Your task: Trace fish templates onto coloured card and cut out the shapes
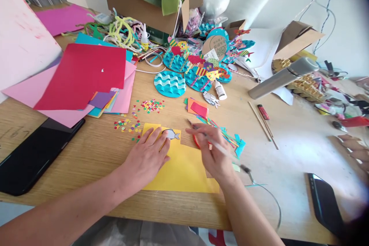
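My left hand (152, 152) lies flat with fingers spread on a sheet of yellow paper (184, 173). Its fingertips press on the edge of a small grey fish cutout (171, 134) near the sheet's top edge. In my right hand (215, 150) is a slim pen (223, 150), slightly blurred, its tip raised and pointing toward the upper left, to the right of the fish. Partly hidden under the right hand is a red curved object (196, 142) whose kind I cannot make out. Paper strips (227, 134) in several colours lie just beyond that hand.
Confetti dots (151, 105) lie beyond my left hand. Coloured sheets (86, 73) and a black phone (37, 153) are at left. Blue decorated discs (170, 83), a small white bottle (220, 90) and a grey tumbler (284, 77) stand farther back. Another phone (325, 201) lies at right.
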Tool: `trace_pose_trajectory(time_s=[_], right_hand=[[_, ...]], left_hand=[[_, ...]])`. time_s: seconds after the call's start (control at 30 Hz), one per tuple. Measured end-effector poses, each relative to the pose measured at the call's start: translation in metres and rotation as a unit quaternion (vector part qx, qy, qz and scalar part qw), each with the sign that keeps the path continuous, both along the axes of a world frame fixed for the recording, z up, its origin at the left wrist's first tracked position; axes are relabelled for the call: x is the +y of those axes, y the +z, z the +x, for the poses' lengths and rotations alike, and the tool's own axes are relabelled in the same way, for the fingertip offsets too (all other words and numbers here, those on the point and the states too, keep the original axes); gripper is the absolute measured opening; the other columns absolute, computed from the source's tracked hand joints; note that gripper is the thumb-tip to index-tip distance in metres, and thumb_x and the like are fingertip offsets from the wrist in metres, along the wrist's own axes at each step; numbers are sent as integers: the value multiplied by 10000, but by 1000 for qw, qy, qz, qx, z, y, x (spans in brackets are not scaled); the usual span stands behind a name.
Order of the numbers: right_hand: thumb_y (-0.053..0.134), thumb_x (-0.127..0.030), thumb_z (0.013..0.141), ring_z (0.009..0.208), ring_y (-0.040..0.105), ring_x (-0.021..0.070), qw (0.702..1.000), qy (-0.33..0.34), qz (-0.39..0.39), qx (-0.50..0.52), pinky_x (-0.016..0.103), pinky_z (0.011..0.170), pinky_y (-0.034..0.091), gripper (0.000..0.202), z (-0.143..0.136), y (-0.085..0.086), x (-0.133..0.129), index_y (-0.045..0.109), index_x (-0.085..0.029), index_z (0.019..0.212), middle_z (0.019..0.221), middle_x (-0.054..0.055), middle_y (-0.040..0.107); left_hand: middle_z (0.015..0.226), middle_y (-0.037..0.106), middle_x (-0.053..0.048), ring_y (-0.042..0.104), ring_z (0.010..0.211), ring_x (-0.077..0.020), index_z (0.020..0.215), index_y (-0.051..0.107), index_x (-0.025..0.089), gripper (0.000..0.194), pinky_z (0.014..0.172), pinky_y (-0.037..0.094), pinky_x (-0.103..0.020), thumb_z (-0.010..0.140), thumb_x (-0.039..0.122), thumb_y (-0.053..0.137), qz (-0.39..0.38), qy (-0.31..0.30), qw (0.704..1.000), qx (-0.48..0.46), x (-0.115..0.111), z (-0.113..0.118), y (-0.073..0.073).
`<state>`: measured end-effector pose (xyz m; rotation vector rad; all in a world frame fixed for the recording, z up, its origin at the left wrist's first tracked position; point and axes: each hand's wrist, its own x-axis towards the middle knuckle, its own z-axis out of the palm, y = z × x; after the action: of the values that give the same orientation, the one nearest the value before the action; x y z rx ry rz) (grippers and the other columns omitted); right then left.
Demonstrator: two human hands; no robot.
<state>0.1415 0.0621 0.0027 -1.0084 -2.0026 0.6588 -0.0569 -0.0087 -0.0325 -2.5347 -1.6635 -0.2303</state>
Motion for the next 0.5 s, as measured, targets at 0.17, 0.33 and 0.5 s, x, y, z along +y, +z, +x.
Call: trace_pose_trajectory(time_s=[0.17,0.33,0.5], right_hand=[[401,-89,912,894,593,220,975,108,71,-179,370,775,500,337,2,-19,0,609,-189,1157,920,102,643],[409,-47,871,888,552,228,965,125,75,-216,363,742,500,374,3,-23,1,606,-152,1171,882,106,595],[397,-47,879,891,537,236,965,125,79,-219,374,752,495,358,3,-26,1,608,-125,1157,877,117,582]], left_hand=[[1355,589,-116,446,1311,-327,1244,621,120,411,1091,371,-472,921,364,554,-5,-10,1000,2,-1,-1,1],[1369,577,-118,452,1302,-330,1267,606,112,404,1094,369,-473,945,325,487,-13,-5,1000,3,-2,0,2],[1347,589,-130,461,1292,-322,1261,604,101,386,1094,366,-470,943,276,474,-11,-6,1000,9,-3,1,3]])
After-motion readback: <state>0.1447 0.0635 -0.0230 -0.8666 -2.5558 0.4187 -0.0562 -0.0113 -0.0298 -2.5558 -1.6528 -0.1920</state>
